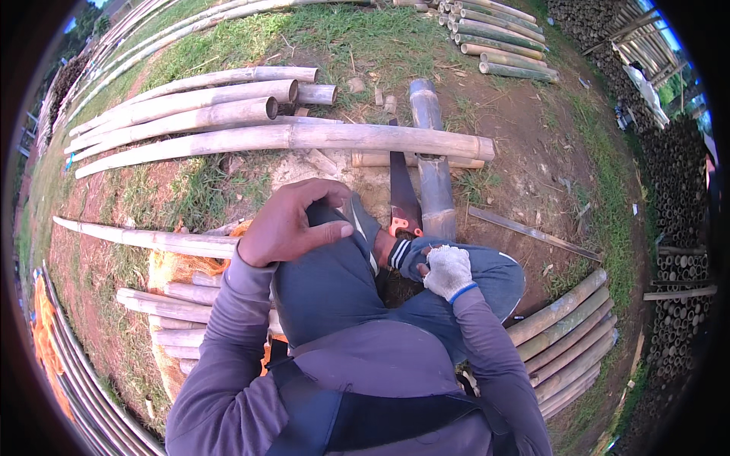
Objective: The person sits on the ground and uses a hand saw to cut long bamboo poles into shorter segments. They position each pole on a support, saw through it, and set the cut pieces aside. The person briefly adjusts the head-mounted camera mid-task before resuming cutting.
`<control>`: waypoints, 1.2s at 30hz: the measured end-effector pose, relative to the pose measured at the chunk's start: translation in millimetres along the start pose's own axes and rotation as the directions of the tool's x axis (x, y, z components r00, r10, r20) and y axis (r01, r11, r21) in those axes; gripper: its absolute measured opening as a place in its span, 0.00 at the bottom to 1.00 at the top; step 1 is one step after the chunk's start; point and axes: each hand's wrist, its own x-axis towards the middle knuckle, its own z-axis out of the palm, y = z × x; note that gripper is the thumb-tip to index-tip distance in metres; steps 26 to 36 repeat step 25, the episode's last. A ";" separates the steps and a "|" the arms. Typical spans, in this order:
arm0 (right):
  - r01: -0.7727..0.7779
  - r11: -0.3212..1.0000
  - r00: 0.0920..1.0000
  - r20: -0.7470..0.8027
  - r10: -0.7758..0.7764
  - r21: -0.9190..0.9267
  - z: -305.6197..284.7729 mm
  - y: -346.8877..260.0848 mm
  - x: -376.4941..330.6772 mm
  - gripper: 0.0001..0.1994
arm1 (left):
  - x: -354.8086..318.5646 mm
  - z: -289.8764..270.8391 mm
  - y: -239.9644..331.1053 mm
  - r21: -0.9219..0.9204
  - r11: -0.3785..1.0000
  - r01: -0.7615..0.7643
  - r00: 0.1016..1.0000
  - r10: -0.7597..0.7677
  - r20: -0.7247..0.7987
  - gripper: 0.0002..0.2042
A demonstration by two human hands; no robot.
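My bare left hand (293, 220) is raised above my left knee, its fingers curved and the thumb held apart, with nothing visible between them. My right hand (449, 272), in a white knit glove with a blue cuff, rests on my bent right leg near the ankle. Its fingers are curled; whatever they may hold is too small to make out. Just beyond my feet a hand saw (404, 190) with an orange handle leans, its blade against a pale bamboo pole (342, 137). That pole lies across a thicker grey bamboo pole (436, 186).
Cut bamboo poles (213, 99) lie at the far left. Another bamboo stack (566, 334) is close by on the right, and more poles (175, 304) rest over orange netting at left. A flat strip (532, 233) lies on the dirt. Piled bamboo (677, 182) lines the right edge.
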 end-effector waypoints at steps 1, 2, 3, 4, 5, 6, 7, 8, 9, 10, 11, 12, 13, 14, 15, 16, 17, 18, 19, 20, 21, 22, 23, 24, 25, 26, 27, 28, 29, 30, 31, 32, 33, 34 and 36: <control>0.006 1.000 1.000 -0.010 -0.005 0.030 2.3 0.4 5.1 0.20 | 6.1 -7.3 -15.6 -0.189 0.980 0.060 0.998 -0.058 0.016 0.22; -0.017 0.998 0.999 0.030 0.016 0.057 1.1 1.8 7.5 0.20 | 13.7 -14.7 -35.5 -0.373 0.921 0.113 0.994 -0.108 0.035 0.22; -0.002 0.997 0.999 0.033 -0.001 0.082 5.8 6.1 13.0 0.20 | 22.7 -17.5 -68.1 -0.556 0.814 0.170 0.984 -0.174 0.047 0.22; 0.018 0.994 0.999 0.040 -0.022 0.108 10.7 11.0 20.4 0.21 | 31.2 -20.4 -97.8 -0.548 0.819 0.169 0.976 -0.218 -0.025 0.22; -0.007 0.982 0.998 0.062 -0.005 0.188 10.9 16.4 28.8 0.22 | 38.5 -21.8 -136.2 -0.554 0.790 0.263 0.941 -0.337 -0.033 0.22; -0.028 0.956 1.000 0.013 0.026 0.292 12.4 28.3 41.5 0.23 | 45.1 -18.6 -169.5 -0.549 0.742 0.384 0.864 -0.499 -0.070 0.23; -0.046 0.916 0.998 -0.029 0.063 0.398 15.9 43.3 56.2 0.24 | 49.3 -13.5 -201.2 -0.548 0.672 0.498 0.756 -0.646 -0.105 0.24; -0.072 0.863 0.991 -0.065 0.120 0.501 17.7 61.3 70.5 0.25 | 55.2 -6.9 -235.4 -0.601 0.601 0.526 0.671 -0.728 -0.140 0.27; -0.114 0.847 0.963 -0.152 0.223 0.518 17.2 82.3 88.8 0.26 | 59.7 0.2 -270.1 -0.652 0.525 0.547 0.580 -0.799 -0.157 0.29; -0.172 0.825 0.912 -0.230 0.341 0.539 16.6 104.3 109.1 0.27 | 66.3 7.5 -297.9 -0.696 0.444 0.565 0.488 -0.859 -0.153 0.32; -0.190 0.801 0.827 -0.347 0.442 0.568 17.8 123.4 133.0 0.28 | 69.9 6.7 -322.9 -0.764 0.406 0.501 0.423 -0.885 -0.193 0.37; -0.217 0.780 0.716 -0.447 0.536 0.587 22.4 146.2 157.1 0.28 | 66.0 4.9 -347.9 -0.825 0.358 0.436 0.351 -0.912 -0.210 0.42; -0.286 0.665 0.645 -0.375 0.666 0.690 39.8 200.2 174.5 0.27 | 82.7 5.5 -353.0 -0.871 0.303 0.387 0.364 -0.918 -0.158 0.51; -0.311 0.573 0.597 -0.313 0.739 0.758 44.7 225.9 192.9 0.27 | 85.3 1.8 -362.9 -0.915 0.266 0.303 0.335 -0.929 -0.158 0.59; -0.325 0.472 0.535 -0.252 0.806 0.819 45.8 252.1 207.8 0.27 | 91.4 -0.3 -378.8 -0.947 0.225 0.231 0.278 -0.948 -0.157 0.64; -0.269 0.401 0.541 -0.207 0.815 0.876 47.0 248.8 222.1 0.26 | 89.8 -3.3 -385.5 -0.951 0.235 0.202 0.288 -0.942 -0.172 0.66; -0.208 0.322 0.546 -0.163 0.821 0.924 44.8 243.1 236.2 0.25 | 87.5 -8.2 -395.5 -0.964 0.223 0.146 0.277 -0.945 -0.177 0.65; -0.158 0.310 0.558 -0.174 0.811 0.938 50.5 244.9 241.5 0.24 | 96.1 -10.3 -403.1 -0.979 0.185 0.081 0.261 -0.952 -0.158 0.60; -0.105 0.294 0.573 -0.184 0.799 0.950 55.7 245.4 248.6 0.22 | 99.1 -16.9 -416.4 -0.983 0.181 0.033 0.285 -0.944 -0.165 0.55; -0.085 0.313 0.584 -0.207 0.785 0.946 58.5 239.8 254.3 0.21 | 101.4 -20.6 -427.4 -0.983 0.181 -0.024 0.298 -0.937 -0.180 0.51; -0.069 0.335 0.588 -0.233 0.775 0.940 60.5 236.0 256.8 0.19 | 110.4 -18.0 -430.4 -0.979 0.200 -0.037 0.335 -0.921 -0.201 0.49; -0.050 0.249 0.595 -0.171 0.785 0.967 54.7 229.8 257.9 0.19 | 111.5 -21.7 -430.4 -0.972 0.230 -0.054 0.360 -0.903 -0.234 0.46; -0.032 0.162 0.604 -0.110 0.789 0.986 48.1 223.8 258.7 0.20 | 111.8 -22.9 -430.4 -0.963 0.258 -0.073 0.383 -0.885 -0.266 0.43; 0.000 0.073 0.611 -0.058 0.790 0.997 44.9 220.1 258.9 0.20 | 114.6 -25.7 -430.0 -0.964 0.260 -0.056 0.364 -0.894 -0.262 0.42; 0.009 0.068 0.612 -0.059 0.788 0.998 44.3 215.5 259.3 0.20 | 117.9 -25.8 -429.9 -0.964 0.262 -0.040 0.344 -0.902 -0.259 0.40; 0.009 0.068 0.612 -0.059 0.788 0.998 44.3 215.5 259.3 0.20 | 117.9 -25.8 -429.9 -0.964 0.262 -0.040 0.344 -0.902 -0.259 0.40; 0.009 0.068 0.612 -0.059 0.788 0.998 44.3 215.5 259.3 0.20 | 117.9 -25.8 -429.9 -0.964 0.262 -0.040 0.344 -0.902 -0.259 0.40; 0.009 0.068 0.612 -0.059 0.788 0.998 44.3 215.5 259.3 0.20 | 117.9 -25.8 -429.9 -0.964 0.262 -0.040 0.344 -0.902 -0.259 0.40; 0.009 0.068 0.612 -0.059 0.788 0.998 44.3 215.5 259.3 0.20 | 117.9 -25.8 -429.9 -0.964 0.262 -0.040 0.344 -0.902 -0.259 0.40; 0.009 0.068 0.612 -0.059 0.788 0.998 44.3 215.5 259.3 0.20 | 117.9 -25.8 -429.9 -0.964 0.262 -0.040 0.344 -0.902 -0.259 0.40; 0.009 0.068 0.612 -0.059 0.788 0.998 44.3 215.5 259.3 0.20 | 117.9 -25.8 -429.9 -0.964 0.262 -0.040 0.344 -0.902 -0.259 0.40; 0.009 0.068 0.612 -0.059 0.788 0.998 44.3 215.5 259.3 0.20 | 117.9 -25.8 -429.9 -0.964 0.262 -0.040 0.344 -0.902 -0.259 0.40; 0.009 0.068 0.612 -0.059 0.788 0.998 44.3 215.5 259.3 0.20 | 117.9 -25.8 -429.9 -0.964 0.262 -0.040 0.344 -0.902 -0.259 0.40; 0.009 0.068 0.612 -0.059 0.788 0.998 44.3 215.5 259.3 0.20 | 117.9 -25.8 -429.9 -0.964 0.262 -0.040 0.344 -0.902 -0.259 0.40; 0.009 0.068 0.612 -0.059 0.788 0.998 44.3 215.5 259.3 0.20 | 117.9 -25.8 -429.9 -0.964 0.262 -0.040 0.344 -0.902 -0.259 0.40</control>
